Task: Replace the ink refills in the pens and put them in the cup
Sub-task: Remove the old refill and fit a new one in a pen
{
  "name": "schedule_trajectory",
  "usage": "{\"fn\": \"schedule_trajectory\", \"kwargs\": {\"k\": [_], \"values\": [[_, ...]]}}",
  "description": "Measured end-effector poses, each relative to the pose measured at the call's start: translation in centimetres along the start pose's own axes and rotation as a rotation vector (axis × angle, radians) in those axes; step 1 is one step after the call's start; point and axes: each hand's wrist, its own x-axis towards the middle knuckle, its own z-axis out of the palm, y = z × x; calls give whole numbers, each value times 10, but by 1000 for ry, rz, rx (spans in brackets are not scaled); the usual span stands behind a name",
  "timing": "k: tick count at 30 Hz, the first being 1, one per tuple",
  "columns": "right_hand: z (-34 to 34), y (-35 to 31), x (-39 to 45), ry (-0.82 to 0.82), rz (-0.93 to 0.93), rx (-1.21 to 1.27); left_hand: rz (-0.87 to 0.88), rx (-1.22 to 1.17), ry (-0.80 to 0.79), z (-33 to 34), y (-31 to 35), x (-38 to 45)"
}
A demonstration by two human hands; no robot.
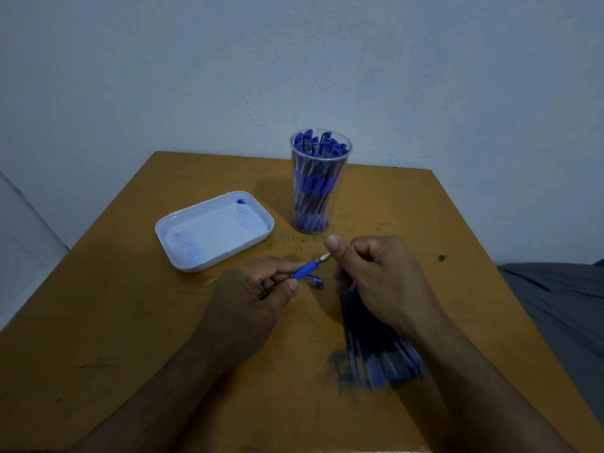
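Hands meet over a scuffed wooden table (130, 322), seen from the head camera. At far left a white tray (170, 238), smeared with blue ink, sits with one small blue piece near its far corner. Just right of it, the left hand (251, 299) pinches a pen (309, 265) by its blue grip, barrel running back into the palm and metal tip angled up to the right. A blue cap (314, 281) lies on the table just beneath the pen. The tip touches the thumb of the right hand (376, 276), whose fingers are curled in; whether they hold anything cannot be told. Beyond the hands, a clear cup (319, 181) stands upright, packed with blue-capped pens. Under the right wrist, a fanned bundle of ink refills (379, 358) lies on the table beside a blue ink stain (338, 362).
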Motion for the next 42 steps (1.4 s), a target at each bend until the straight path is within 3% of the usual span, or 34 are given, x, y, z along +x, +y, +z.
{"fn": "schedule_trajectory", "kwargs": {"k": [2,7,13,18,24,32,42], "values": [[-2,0,1,16,-11,-20,-3,4,1,0,0,0],[-5,0,1,-131,-3,191,2,9,-6,0,0,0],[-2,1,1,-25,-32,-72,13,25,1,0,-1,-1],[-4,3,4,-135,-25,68,28,54,4,0,0,0],[-1,5,3,-59,-43,-95,36,74,18,0,0,0],[-4,3,4,-85,-44,3,62,111,31,1,3,-1],[1,-1,7,-56,142,125,214,278,128,3,7,-3]]}}
